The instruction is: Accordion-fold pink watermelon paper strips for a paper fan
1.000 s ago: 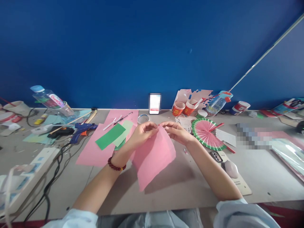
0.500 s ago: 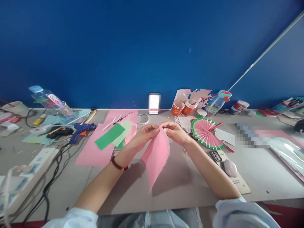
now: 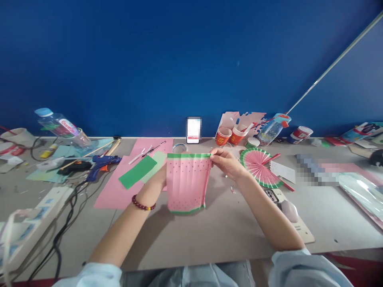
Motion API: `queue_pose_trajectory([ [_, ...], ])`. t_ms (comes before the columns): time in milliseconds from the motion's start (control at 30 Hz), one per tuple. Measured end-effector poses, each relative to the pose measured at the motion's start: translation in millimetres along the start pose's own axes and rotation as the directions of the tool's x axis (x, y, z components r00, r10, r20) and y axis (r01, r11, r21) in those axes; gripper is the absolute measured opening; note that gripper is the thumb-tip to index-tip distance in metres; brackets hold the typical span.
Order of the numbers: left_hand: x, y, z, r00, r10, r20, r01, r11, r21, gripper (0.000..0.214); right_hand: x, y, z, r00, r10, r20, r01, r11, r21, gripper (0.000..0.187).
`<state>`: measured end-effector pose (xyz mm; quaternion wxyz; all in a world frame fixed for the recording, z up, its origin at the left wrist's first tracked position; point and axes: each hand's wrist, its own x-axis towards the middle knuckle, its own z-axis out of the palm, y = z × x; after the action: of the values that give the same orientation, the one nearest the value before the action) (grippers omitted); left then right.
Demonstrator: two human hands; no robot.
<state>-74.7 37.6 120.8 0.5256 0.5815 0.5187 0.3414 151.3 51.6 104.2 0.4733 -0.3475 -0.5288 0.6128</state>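
Both hands hold a pink paper sheet [image 3: 187, 181] up at frame centre, above the counter [image 3: 227, 231], printed face to the camera. Sheet has green bands along top and bottom edges, dark dots near both bands, vertical crease lines across it.

Right hand [image 3: 229, 163]: grip pinched on the sheet's top right corner, thumb and fingers pressed together on the green edge. Left hand [image 3: 157, 181]: mostly behind the sheet's left edge; it carries that side, but fingers are hidden, so can't tell exactly how the grip sits. Red bead bracelet [image 3: 143, 204] on the left wrist.

Around it:
- Round pink-and-green paper fan [image 3: 259, 167] flat on the counter just right of the right hand, red stick poking out.
- Orange paper cups [image 3: 230, 136] behind it, against the blue wall.
- Phone [image 3: 193, 130] propped upright at the wall, centre, screen blurred.
- Tape ring [image 3: 179, 148] just behind the sheet's top edge.
- Large pink sheet [image 3: 116, 191] flat on the counter left of centre, green strip [image 3: 137, 172] lying on it.
- Blue glue gun [image 3: 101, 164] further left, cables running down towards lower left.
- Plastic bottle [image 3: 61, 126] tilted, upper left.
- A second phone [image 3: 273, 196] lies flat beside the right forearm.
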Motion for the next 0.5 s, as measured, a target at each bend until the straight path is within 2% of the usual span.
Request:
queue_pose_trajectory([
  [33, 6, 0, -9.1, 0.999, 0.007, 0.040, -0.006, 1.000, -0.027, 0.051, 0, -4, -3, 0.999, -0.012, -0.043, 0.011, 1.000, -0.027, 0.026],
  [67, 13, 1, -18.3, 0.995, 0.055, 0.088, -0.045, 0.992, -0.117, 0.056, -1, -7, -5, 0.995, -0.033, -0.090, 0.028, 0.998, -0.064, 0.027],
  [100, 19, 1, -27.3, 0.987, 0.128, 0.092, -0.108, 0.974, -0.198, 0.059, -1, -11, -7, 0.987, -0.069, -0.142, 0.053, 0.992, -0.116, 0.026],
  [167, 27, 3, -42.3, 0.971, 0.240, 0.009, -0.231, 0.941, -0.246, 0.062, -4, -18, -9, 0.947, -0.200, -0.251, 0.130, 0.954, -0.272, 0.023],
  [233, 27, 5, -50.1, 0.933, 0.344, -0.108, -0.358, 0.918, -0.171, 0.051, -9, -25, -6, 0.852, -0.425, -0.307, 0.241, 0.837, -0.491, 0.017],
  [300, 20, 9, -48.4, 0.868, 0.454, -0.200, -0.464, 0.886, -0.003, 0.034, -16, -31, 2, 0.709, -0.666, -0.231, 0.352, 0.618, -0.703, 0.006],
  [333, 14, 12, -44.2, 0.834, 0.514, -0.202, -0.508, 0.857, 0.082, 0.030, -21, -34, 8, 0.652, -0.741, -0.159, 0.392, 0.510, -0.766, 0.004],
  [400, 0, 19, -31.2, 0.747, 0.650, -0.141, -0.609, 0.753, 0.249, 0.027, -29, -38, 21, 0.591, -0.807, -0.004, 0.454, 0.337, -0.825, 0.011],
  [500, -19, 28, -9.1, 0.615, 0.788, 0.019, -0.729, 0.559, 0.394, 0.028, -38, -36, 37, 0.579, -0.786, 0.218, 0.543, 0.173, -0.821, 0.015],
])
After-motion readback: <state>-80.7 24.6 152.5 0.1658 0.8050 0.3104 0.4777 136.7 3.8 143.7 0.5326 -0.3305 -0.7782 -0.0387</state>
